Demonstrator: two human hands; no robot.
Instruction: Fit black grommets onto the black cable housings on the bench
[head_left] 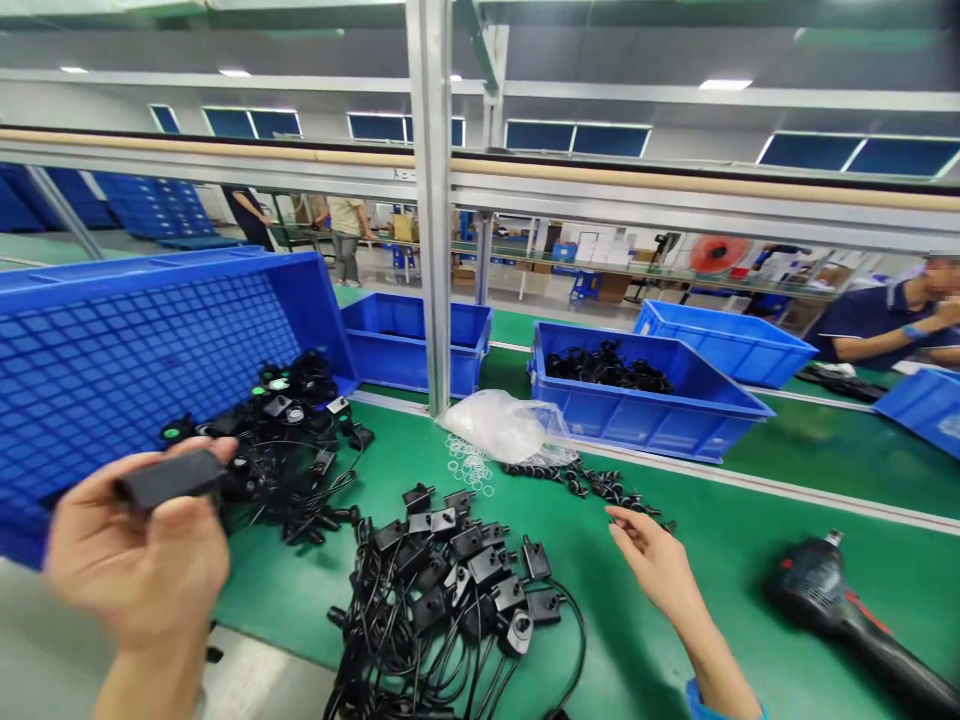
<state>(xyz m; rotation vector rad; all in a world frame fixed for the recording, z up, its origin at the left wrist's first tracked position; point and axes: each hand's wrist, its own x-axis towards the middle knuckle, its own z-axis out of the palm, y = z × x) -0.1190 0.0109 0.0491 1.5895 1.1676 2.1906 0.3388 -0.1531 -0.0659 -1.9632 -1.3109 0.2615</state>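
Grasping a black block (174, 480) occupies the left hand (146, 570); the right hand (660, 565), grip unclear, seems to be picking small black fittings (606, 484) beside it, needing fine pinching.

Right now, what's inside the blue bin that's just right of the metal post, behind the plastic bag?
Inside the blue bin is a pile of black parts. The pile and the front wall hide the bottom.
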